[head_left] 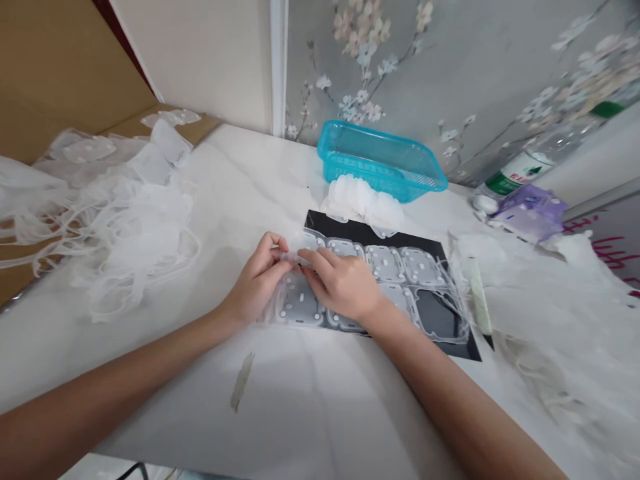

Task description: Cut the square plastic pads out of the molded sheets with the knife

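A translucent plastic sheet of rounded-square pieces lies over a black board in the middle of the table. At the sheet's left end, my left hand pinches the clear plastic between thumb and fingers. My right hand is closed beside it on the same plastic, its fingertips nearly meeting the left ones. Near the sheet's right end one place shows only an outline frame with dark board inside. The hands hide part of the upper left pieces.
Stacked white translucent pieces lie behind the board, before a blue plastic basket. Stripped plastic frames heap at left. Clear plastic sheets pile at right, near a purple packet and a bottle. Tape sticks to the table.
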`<state>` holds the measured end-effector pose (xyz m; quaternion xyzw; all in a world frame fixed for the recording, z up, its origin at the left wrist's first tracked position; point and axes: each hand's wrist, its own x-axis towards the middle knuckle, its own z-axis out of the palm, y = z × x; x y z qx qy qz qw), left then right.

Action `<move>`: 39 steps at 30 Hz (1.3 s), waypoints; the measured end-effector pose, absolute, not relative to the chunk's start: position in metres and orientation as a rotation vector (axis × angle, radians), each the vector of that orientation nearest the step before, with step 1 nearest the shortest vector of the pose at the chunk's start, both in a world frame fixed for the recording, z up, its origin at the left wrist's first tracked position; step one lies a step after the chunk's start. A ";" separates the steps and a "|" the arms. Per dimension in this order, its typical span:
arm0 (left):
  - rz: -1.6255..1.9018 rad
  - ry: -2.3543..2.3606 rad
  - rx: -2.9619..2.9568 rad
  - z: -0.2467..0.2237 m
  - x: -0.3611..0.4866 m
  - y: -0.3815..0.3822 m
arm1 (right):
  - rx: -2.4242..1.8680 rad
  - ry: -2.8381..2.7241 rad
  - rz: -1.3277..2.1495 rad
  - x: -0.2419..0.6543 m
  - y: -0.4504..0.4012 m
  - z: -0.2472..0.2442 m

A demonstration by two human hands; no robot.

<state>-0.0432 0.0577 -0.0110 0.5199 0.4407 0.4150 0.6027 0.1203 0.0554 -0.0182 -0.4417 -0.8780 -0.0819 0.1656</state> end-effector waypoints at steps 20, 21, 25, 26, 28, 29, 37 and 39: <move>0.867 1.020 1.575 -0.010 -0.046 0.057 | -1.235 -2.259 -0.372 0.119 0.055 -0.026; 0.857 1.013 1.585 -0.011 -0.046 0.057 | -1.248 -2.244 -0.324 0.119 0.056 -0.025; 0.768 1.011 1.708 -0.013 -0.045 0.055 | -1.392 -1.985 -0.068 0.123 0.064 -0.026; 0.758 1.016 1.725 -0.013 -0.045 0.055 | -1.415 -1.902 -0.007 0.125 0.067 -0.027; 0.760 1.035 1.686 -0.013 -0.044 0.055 | -1.402 -1.810 0.105 0.128 0.071 -0.028; 0.761 1.044 1.638 -0.013 -0.044 0.056 | -1.374 -1.805 0.151 0.129 0.072 -0.028; 0.881 0.993 1.427 -0.009 -0.041 0.054 | -1.285 -2.177 -0.047 0.121 0.058 -0.017; 0.914 1.057 1.420 -0.008 -0.040 0.054 | -1.302 -2.198 -0.153 0.120 0.058 -0.014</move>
